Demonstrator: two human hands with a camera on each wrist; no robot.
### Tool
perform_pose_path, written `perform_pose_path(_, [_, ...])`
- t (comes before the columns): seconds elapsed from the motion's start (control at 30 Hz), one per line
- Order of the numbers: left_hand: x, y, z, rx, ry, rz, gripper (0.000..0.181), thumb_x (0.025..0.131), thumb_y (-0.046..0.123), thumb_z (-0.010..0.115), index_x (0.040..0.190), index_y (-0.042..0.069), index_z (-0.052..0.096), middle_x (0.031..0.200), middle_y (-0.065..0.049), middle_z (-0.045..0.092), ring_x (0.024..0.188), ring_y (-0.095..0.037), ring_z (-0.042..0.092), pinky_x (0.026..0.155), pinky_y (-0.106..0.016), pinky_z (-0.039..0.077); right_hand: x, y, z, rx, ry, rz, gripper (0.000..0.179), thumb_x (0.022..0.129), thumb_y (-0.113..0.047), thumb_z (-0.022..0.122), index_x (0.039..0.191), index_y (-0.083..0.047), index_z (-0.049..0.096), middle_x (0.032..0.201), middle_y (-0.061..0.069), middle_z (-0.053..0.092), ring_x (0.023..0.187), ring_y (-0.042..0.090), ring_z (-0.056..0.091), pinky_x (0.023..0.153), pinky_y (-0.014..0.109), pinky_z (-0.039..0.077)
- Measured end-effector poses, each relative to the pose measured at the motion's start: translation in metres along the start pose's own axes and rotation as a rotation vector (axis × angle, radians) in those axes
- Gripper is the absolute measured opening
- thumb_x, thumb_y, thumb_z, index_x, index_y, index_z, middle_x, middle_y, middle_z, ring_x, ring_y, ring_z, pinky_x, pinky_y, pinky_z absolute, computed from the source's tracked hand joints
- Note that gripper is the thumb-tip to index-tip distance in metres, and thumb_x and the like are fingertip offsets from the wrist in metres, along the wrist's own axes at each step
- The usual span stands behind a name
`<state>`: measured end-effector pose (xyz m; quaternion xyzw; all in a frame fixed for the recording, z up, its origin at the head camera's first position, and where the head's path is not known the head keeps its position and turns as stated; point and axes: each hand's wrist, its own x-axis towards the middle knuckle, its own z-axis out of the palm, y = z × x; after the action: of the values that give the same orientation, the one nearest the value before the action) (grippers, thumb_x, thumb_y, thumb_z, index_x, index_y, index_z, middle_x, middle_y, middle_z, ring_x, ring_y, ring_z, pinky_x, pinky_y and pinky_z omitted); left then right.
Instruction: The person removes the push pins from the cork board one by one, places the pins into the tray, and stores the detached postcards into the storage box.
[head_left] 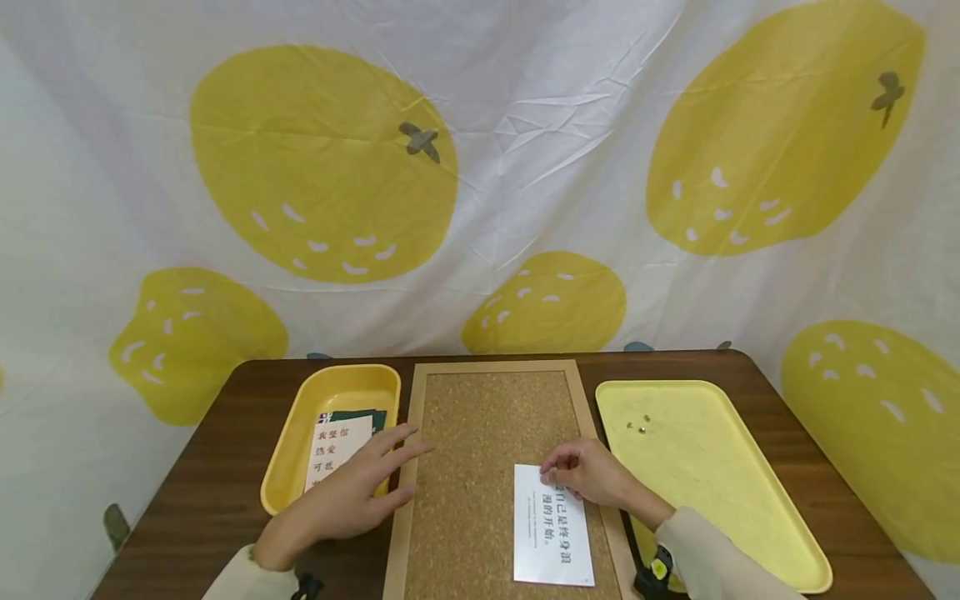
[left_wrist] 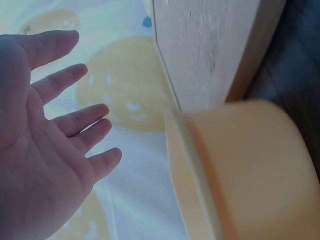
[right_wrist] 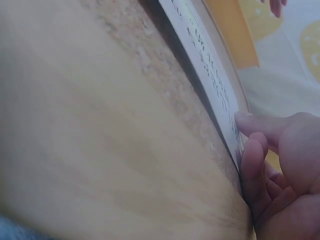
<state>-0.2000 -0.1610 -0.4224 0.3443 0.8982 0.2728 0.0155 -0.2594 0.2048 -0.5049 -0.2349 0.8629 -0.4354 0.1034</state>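
Note:
My right hand pinches a white card with printed Chinese writing near its top right corner. The card lies over the lower right part of a wood-framed cork board. In the right wrist view the thumb and curled fingers grip the end of the card, whose edge stands slightly off the cork. My left hand hovers with spread fingers between the board's left frame and a yellow-orange bin, holding nothing. The left wrist view shows its palm and separated fingers beside the bin's wall.
Inside the bin lie a cream card with red writing and a dark green card. At the right stands a pale yellow tray with a few small metallic pieces. A dark wooden table meets a lemon-print cloth behind.

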Motion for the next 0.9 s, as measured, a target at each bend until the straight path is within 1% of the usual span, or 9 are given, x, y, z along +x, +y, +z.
perform_pose_path(0.1, [0.005,0.005,0.006,-0.001,-0.026,0.05,0.046,0.099,0.021,0.06,0.144,0.018,0.05,0.152,-0.02,0.038,0.14,-0.039,0.038,0.108,-0.061,0.037,0.0,-0.001,-0.001,0.001,-0.001,-0.003,0.004,0.089,-0.009,0.073,0.089,-0.013,0.074,0.067,-0.002,0.057,0.046,0.004,0.047,0.041,0.018,0.039])
perform_pose_path(0.3, [0.012,0.013,0.019,0.005,-0.08,0.101,0.048,0.099,0.022,0.061,0.145,0.021,0.049,0.154,-0.013,0.039,0.144,-0.036,0.033,0.112,-0.057,0.034,0.0,0.0,-0.001,0.001,-0.021,0.002,0.007,0.09,-0.01,0.072,0.087,-0.016,0.073,0.068,0.0,0.059,0.047,0.004,0.048,0.042,0.018,0.04])
perform_pose_path(0.4, [0.016,0.016,0.024,0.001,-0.107,0.104,0.049,0.098,0.021,0.062,0.145,0.022,0.049,0.154,-0.011,0.039,0.145,-0.035,0.032,0.114,-0.056,0.032,0.0,0.0,-0.001,0.0,-0.024,-0.001,0.007,0.091,-0.01,0.071,0.087,-0.016,0.072,0.068,0.001,0.058,0.047,0.005,0.048,0.042,0.019,0.04])
perform_pose_path(0.53, [0.02,0.022,0.029,-0.007,-0.156,0.085,0.047,0.099,0.022,0.061,0.145,0.019,0.051,0.155,-0.012,0.038,0.145,-0.034,0.033,0.115,-0.055,0.031,0.0,0.001,-0.001,0.0,-0.022,-0.001,0.005,0.092,-0.013,0.071,0.087,-0.014,0.072,0.068,0.0,0.058,0.048,0.005,0.049,0.042,0.019,0.041])
perform_pose_path(0.67, [0.025,0.028,0.033,0.0,-0.209,0.078,0.046,0.1,0.025,0.059,0.145,0.019,0.051,0.155,-0.012,0.038,0.144,-0.032,0.034,0.116,-0.053,0.031,0.0,0.001,-0.002,0.009,-0.022,0.006,0.004,0.092,-0.015,0.07,0.091,-0.013,0.074,0.069,-0.001,0.059,0.048,0.004,0.049,0.043,0.019,0.042])
perform_pose_path(0.8, [0.029,0.033,0.038,0.034,-0.255,0.082,0.047,0.1,0.028,0.058,0.145,0.019,0.05,0.156,-0.012,0.039,0.144,-0.031,0.034,0.117,-0.051,0.03,-0.001,0.001,-0.003,0.03,-0.026,0.025,0.008,0.091,-0.013,0.071,0.096,-0.013,0.077,0.074,-0.001,0.066,0.049,0.005,0.05,0.044,0.02,0.043])
perform_pose_path(0.9, [0.034,0.034,0.043,0.074,-0.276,0.11,0.047,0.1,0.028,0.058,0.146,0.018,0.05,0.156,-0.013,0.038,0.144,-0.031,0.035,0.117,-0.051,0.03,-0.002,0.001,-0.003,0.036,-0.027,0.037,0.009,0.09,-0.012,0.072,0.096,-0.013,0.079,0.077,-0.001,0.069,0.05,0.007,0.051,0.044,0.02,0.043])
